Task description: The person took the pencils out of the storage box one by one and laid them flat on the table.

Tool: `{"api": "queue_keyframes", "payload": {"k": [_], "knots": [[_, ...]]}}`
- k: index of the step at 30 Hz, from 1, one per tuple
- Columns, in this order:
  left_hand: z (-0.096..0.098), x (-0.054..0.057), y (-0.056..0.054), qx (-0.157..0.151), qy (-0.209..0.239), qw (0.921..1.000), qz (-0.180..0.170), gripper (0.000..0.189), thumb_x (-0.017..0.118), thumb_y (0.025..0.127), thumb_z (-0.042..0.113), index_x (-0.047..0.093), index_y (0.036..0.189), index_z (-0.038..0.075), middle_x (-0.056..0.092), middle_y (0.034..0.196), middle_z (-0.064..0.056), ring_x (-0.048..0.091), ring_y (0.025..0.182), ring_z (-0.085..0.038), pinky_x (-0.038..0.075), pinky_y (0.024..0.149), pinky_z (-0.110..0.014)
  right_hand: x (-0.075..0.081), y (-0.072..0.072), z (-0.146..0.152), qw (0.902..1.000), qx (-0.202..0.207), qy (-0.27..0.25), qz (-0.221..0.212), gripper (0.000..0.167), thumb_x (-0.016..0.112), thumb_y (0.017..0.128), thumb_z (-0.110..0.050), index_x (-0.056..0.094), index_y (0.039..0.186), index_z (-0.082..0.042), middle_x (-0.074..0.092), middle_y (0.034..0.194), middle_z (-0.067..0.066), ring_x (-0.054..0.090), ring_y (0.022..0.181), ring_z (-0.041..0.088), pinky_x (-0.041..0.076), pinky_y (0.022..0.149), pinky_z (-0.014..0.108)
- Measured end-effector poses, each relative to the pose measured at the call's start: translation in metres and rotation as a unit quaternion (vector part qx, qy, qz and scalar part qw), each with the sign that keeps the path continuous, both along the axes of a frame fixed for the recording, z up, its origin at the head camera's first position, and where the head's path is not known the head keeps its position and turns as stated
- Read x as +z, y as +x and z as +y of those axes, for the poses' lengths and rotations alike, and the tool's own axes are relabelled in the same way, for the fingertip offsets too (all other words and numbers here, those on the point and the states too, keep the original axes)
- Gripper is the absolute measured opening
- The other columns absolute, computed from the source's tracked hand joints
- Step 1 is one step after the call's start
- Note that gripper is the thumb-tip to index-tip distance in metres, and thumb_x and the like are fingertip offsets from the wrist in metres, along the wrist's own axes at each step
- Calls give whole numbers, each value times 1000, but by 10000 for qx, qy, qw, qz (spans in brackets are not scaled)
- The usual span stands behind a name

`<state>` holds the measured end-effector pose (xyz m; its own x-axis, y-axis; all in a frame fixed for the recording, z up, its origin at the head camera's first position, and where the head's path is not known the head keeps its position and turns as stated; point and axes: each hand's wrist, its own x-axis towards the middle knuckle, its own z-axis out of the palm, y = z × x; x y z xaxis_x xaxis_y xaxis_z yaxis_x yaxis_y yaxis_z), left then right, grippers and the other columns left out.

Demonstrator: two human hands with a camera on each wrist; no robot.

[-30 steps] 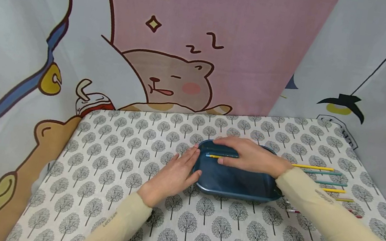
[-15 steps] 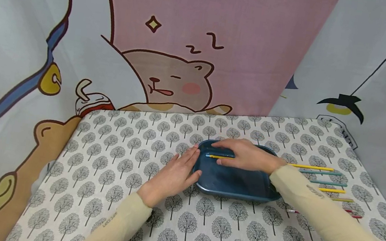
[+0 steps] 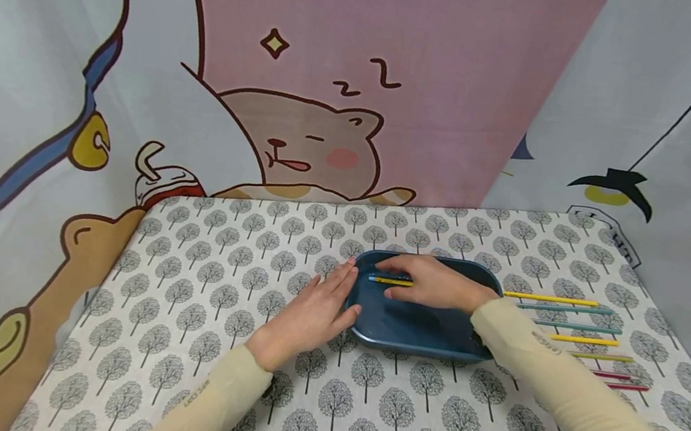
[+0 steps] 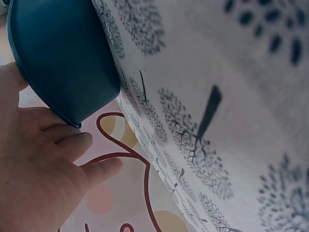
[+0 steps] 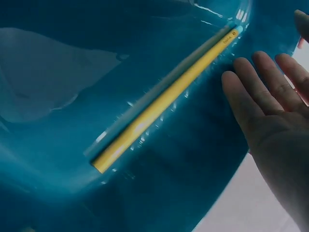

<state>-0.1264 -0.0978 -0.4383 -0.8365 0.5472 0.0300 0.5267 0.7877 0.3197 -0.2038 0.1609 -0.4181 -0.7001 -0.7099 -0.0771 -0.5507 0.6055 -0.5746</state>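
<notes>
A dark blue tray (image 3: 386, 324) with rounded corners stands on the cloth. Along its far side, in the right wrist view, lies a yellow pencil (image 5: 166, 100) with a light blue end. My right hand (image 3: 438, 285) is above the tray, beside that pencil, its fingers straight and nothing held. In the head view this hand hides much of the pencil. My left hand (image 3: 307, 317) rests with its fingertips at the tray's left rim. The left wrist view has its fingers stretched beside the tray wall (image 4: 72, 58).
Right of the tray, several pencils lie side by side: yellow ones (image 3: 552, 299), teal ones (image 3: 582, 327) and red ones (image 3: 626, 387). My right sleeve (image 3: 569, 372) covers parts of them. A tree-print cloth (image 3: 197, 371) lies under everything, with a cartoon curtain (image 3: 453, 113) behind.
My right hand has shifted slightly left and lower in the head view, uncovering more of the tray's far right rim and the pencils beyond. The left hand and the tray stay put.
</notes>
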Motion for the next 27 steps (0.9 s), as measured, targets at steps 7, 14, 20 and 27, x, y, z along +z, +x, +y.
{"api": "queue_keyframes", "payload": {"k": [7,14,20,27], "knots": [[0,-1,0,14,-50,10000,21,72,36,111,48,22,164,2,13,173,-11,16,158,-23,26,123,-58,-8,-2,4,10000,-43,-28,-58,57,73,98,-33,58,146,-6,61,145,10,57,134,26,47,111,48],[0,-2,1,20,-16,10000,57,71,40,111,46,23,164,2,13,173,-11,17,158,-23,26,122,-59,-15,-2,5,9997,-153,-3,-178,54,74,98,-28,59,145,-5,62,144,9,58,133,26,48,110,47],[0,-1,1,48,38,10000,39,70,43,111,43,23,163,2,13,173,-10,17,158,-23,26,123,-59,-19,-2,4,9995,-238,-38,-218,49,74,98,-20,62,142,-4,65,140,10,61,129,26,51,106,47],[0,-1,1,22,78,10000,34,70,44,110,42,24,163,1,15,173,-11,17,158,-24,25,123,-60,-24,-2,3,9999,-128,-70,-92,42,77,95,-13,68,135,-5,69,131,8,68,115,23,57,98,43]]}}
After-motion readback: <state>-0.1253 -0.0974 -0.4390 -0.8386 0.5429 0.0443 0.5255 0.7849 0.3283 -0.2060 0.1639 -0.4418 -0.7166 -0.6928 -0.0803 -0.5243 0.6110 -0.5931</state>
